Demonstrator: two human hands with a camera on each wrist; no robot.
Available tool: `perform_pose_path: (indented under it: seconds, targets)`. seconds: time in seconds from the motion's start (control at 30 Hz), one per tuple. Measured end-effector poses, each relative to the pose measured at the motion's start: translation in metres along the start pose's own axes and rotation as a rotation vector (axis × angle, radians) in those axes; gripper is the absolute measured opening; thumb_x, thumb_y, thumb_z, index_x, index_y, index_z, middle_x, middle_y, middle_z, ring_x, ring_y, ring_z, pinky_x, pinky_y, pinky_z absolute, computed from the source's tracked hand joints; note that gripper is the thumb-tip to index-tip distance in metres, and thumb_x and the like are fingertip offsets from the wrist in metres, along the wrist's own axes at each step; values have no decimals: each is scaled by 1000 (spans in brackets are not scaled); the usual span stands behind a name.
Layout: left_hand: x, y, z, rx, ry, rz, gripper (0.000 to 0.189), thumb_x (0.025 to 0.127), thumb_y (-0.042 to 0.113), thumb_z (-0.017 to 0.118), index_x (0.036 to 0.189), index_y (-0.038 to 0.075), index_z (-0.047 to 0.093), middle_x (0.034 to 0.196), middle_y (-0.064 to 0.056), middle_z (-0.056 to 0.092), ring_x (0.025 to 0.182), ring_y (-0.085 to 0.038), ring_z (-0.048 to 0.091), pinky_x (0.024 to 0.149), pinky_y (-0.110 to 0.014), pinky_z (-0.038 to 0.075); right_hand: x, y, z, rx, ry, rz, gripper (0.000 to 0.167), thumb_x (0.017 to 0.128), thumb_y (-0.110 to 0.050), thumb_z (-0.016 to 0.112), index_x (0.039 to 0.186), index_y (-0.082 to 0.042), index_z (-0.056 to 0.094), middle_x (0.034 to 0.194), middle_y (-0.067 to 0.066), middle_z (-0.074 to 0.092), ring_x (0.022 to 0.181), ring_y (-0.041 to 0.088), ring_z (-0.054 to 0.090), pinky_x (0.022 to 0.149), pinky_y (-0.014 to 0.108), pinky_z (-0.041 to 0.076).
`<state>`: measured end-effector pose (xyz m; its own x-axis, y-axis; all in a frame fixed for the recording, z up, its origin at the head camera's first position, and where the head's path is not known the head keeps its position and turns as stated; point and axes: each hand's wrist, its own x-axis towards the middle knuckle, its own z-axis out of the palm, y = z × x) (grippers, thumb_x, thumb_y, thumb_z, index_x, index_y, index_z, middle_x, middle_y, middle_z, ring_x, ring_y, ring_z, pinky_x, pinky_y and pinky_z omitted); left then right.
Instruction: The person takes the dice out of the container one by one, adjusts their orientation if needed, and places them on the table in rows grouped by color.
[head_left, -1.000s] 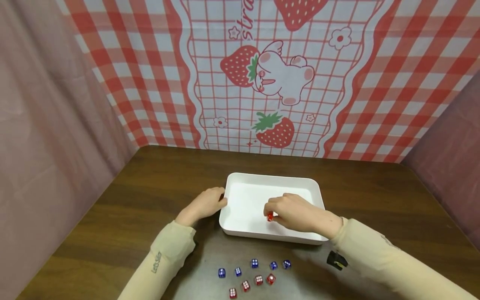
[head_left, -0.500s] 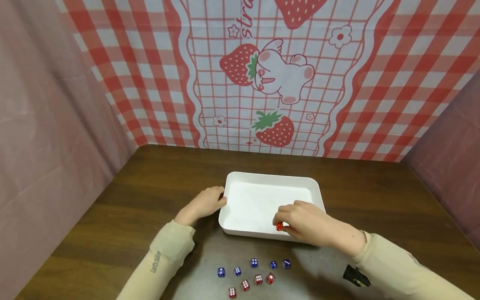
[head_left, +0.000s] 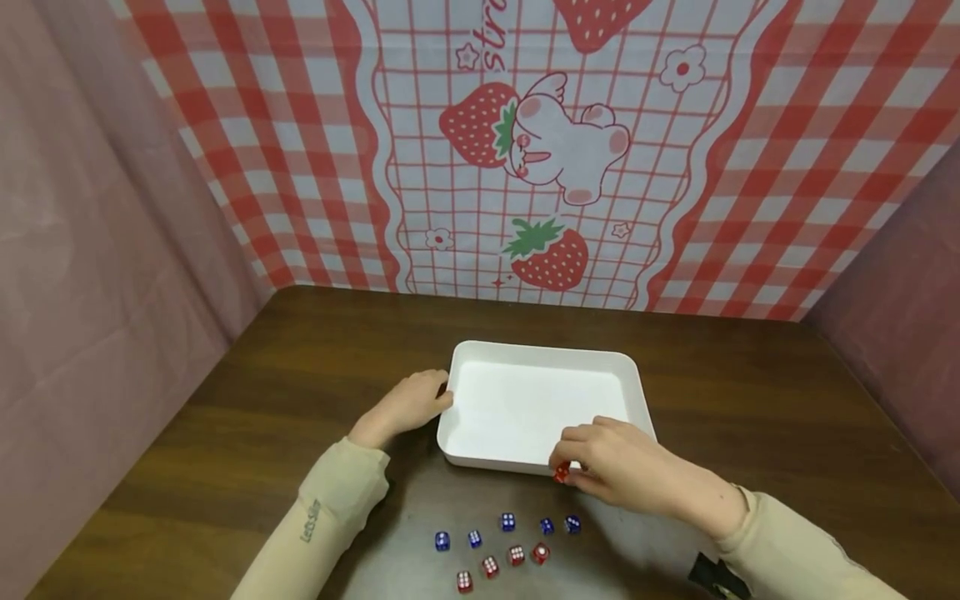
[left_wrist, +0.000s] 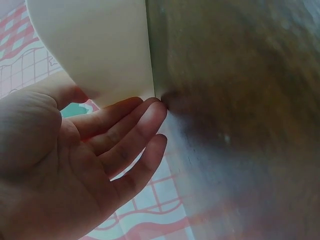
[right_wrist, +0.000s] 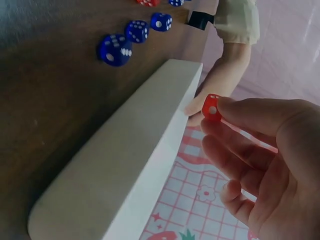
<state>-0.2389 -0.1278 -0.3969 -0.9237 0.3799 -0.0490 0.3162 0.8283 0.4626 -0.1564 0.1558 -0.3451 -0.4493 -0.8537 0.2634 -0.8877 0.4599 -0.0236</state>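
Observation:
My right hand point(head_left: 618, 462) pinches a red die point(head_left: 561, 472) between thumb and fingertips, above the near rim of a white tray point(head_left: 480, 463). In the right wrist view the same red die point(right_wrist: 212, 107) shows white pips and sits clear of the tray wall point(right_wrist: 115, 150). At the tray's left end my left hand point(head_left: 408, 402) holds the edge. The left wrist view shows that hand point(left_wrist: 85, 150) with its thumb at the rim and bent fingers by the wall's lower edge. The thumb tip is partly hidden behind the wall.
On the near tabletop lie several blue dice point(head_left: 507, 522) in a loose row. Several red dice point(head_left: 516, 555) form a slanting row in front of them. A strawberry-print cloth point(head_left: 547, 167) hangs behind the brown table point(head_left: 337, 333).
My right hand has moved from over the tray's middle toward me and slightly right, carrying the red die to the near rim. The left hand stays at the tray's left end.

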Motion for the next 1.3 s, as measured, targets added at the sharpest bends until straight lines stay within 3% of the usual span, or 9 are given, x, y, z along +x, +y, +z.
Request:
perform_pose_path:
  seconds: [0.3,0.6,0.83,1.1,1.3]
  targets:
    - [1,0,0,6,7,3,17,89,18,51,74,10,49,69,-2,46,65,-17,43,61,-30,36,-9,-11,4,39,11,-28,14,74,-19,71,85,-23,64,80,-15,54,70,0,50,65,22,40]
    - [0,2,1,11,4,-2,16,89,18,51,75,10,49,69,-2,46,66,-17,43,62,-30,36,-20,-20,14,59,-11,0,19,70,-17,72,84,-25,61,80,-18,54,69,-2,46,64,20,39]
    - [-1,3,0,10,4,2,16,89,17,51,75,9,49,69,-2,46,65,-17,43,61,-30,36,-24,-23,20,77,-20,-2,17,72,-23,72,80,-28,58,72,-18,47,63,-5,35,60,15,33]
    - [0,3,-1,22,5,7,18,90,17,51,74,9,48,68,-3,46,64,-17,42,61,-30,35,-26,-26,25,141,-63,-11,11,77,-25,69,81,-28,59,76,-19,49,67,-5,43,62,17,38]
    - [0,3,-1,21,0,3,18,90,17,51,74,9,48,69,-3,45,64,-17,42,60,-29,35,-27,-27,29,136,-57,-28,12,76,-26,69,80,-28,58,74,-19,47,64,-6,39,59,14,34]
